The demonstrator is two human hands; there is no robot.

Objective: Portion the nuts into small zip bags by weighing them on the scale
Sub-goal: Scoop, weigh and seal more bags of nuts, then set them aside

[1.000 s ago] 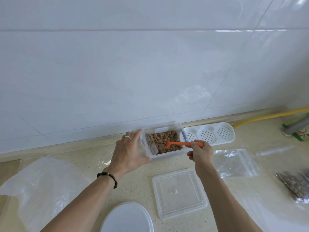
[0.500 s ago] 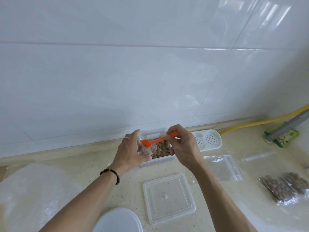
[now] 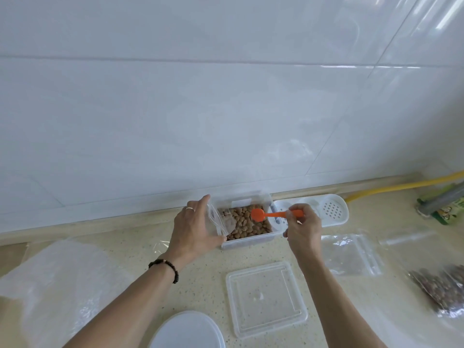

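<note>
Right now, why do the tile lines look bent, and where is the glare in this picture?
In the head view the wide-angle lens bows the wall tile seams and the counter edge; glare streaks sit at the upper right of the wall and on the clear lid; the orange scoop and nuts stay fairly sharp.

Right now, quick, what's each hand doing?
Left hand: holding a small zip bag open at the nut container.
Right hand: fingers pinching the orange scoop above the nuts.

white tiled wall (image 3: pixel 226 109), yellow hose (image 3: pixel 401 185), white perforated tray (image 3: pixel 334 212), speckled countertop (image 3: pixel 200 285)
</note>
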